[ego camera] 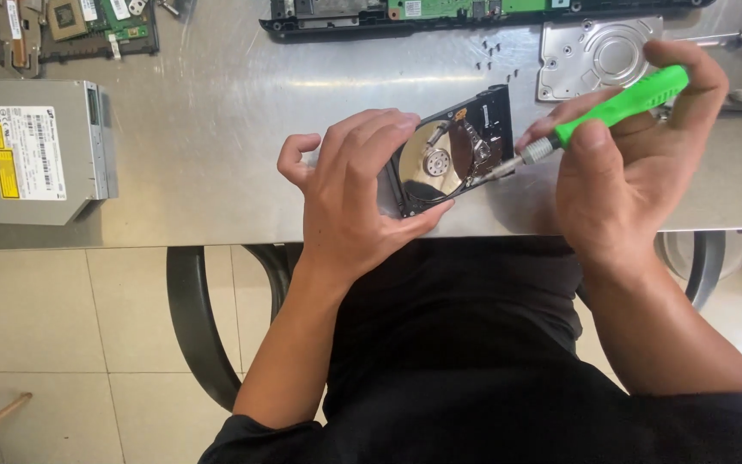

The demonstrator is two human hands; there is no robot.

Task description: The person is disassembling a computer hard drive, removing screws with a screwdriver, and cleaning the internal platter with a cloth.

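Two hands: left hand (355,193) clamps opened hard drive (453,155), right hand (637,150) grips green screwdriver (611,110), tip touching drive

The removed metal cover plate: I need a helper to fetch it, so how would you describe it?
Start from the steel table, far right side. The cover plate lies flat just beyond the right hand. Unlike the open hard drive, it is bare silver with a stamped circle.

Head-worn view, steeply down, close.
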